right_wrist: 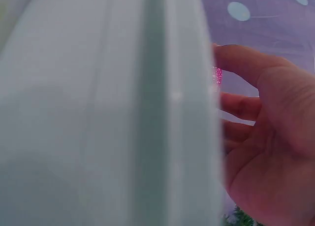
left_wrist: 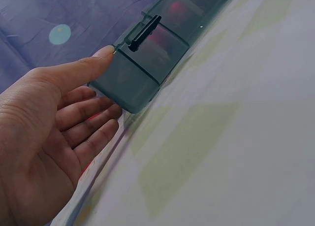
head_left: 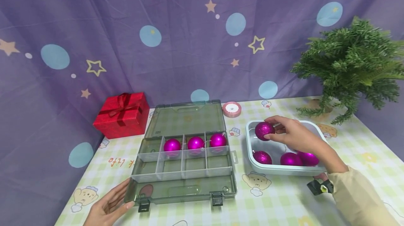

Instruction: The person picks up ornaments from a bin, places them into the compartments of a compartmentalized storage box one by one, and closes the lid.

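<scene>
My right hand (head_left: 295, 134) pinches a glittery magenta Christmas ball (head_left: 264, 131) between thumb and fingers, over the left part of a pale blue tub (head_left: 285, 172). Several more glittery balls (head_left: 262, 157) lie inside the tub. A grey see-through compartment box (head_left: 186, 191) stands with its lid laid back. Three glossy magenta balls (head_left: 195, 144) occupy its back row of compartments. At the box's near left corner, my left hand (head_left: 108, 203) holds the corner between thumb and fingers. In the right wrist view the tub's wall (right_wrist: 98, 113) hides most of the held ball (right_wrist: 217, 79).
A red gift box (head_left: 123, 115) with a ribbon stands back left. Behind the compartment box lies a pink ribbon roll (head_left: 231, 109). A small artificial pine tree (head_left: 353, 57) stands back right, near a purple curtain (head_left: 189, 61). A checked cloth (head_left: 274, 205) covers the table.
</scene>
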Motion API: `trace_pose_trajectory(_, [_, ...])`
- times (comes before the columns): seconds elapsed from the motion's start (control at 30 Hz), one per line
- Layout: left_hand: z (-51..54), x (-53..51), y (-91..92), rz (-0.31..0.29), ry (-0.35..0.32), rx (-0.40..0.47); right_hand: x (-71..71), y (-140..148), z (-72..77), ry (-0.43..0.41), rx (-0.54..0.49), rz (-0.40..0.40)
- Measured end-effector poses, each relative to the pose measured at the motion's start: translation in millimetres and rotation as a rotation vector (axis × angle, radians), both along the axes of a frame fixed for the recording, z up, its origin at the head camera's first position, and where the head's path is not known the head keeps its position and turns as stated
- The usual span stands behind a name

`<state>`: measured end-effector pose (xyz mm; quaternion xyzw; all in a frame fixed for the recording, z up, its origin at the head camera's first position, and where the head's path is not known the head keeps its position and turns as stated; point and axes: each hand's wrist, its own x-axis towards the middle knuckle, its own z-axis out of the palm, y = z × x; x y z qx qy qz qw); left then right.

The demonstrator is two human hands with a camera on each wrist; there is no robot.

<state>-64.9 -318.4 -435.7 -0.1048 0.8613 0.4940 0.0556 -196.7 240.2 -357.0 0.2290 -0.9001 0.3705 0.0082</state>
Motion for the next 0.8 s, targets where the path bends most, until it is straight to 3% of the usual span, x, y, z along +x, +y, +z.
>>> trace_pose_trajectory(0.33, [0.9, 0.6, 0.9, -0.006, 0.001, -0.007, -1.0, -11.2, 16.4, -0.021, -0.083, 0.022])
trace_pose_trajectory(0.8, [1.6, 0.3, 0.2, -0.009, -0.027, -0.004, -19.8, -52.0, 22.0, 0.017, -0.138, 0.099])
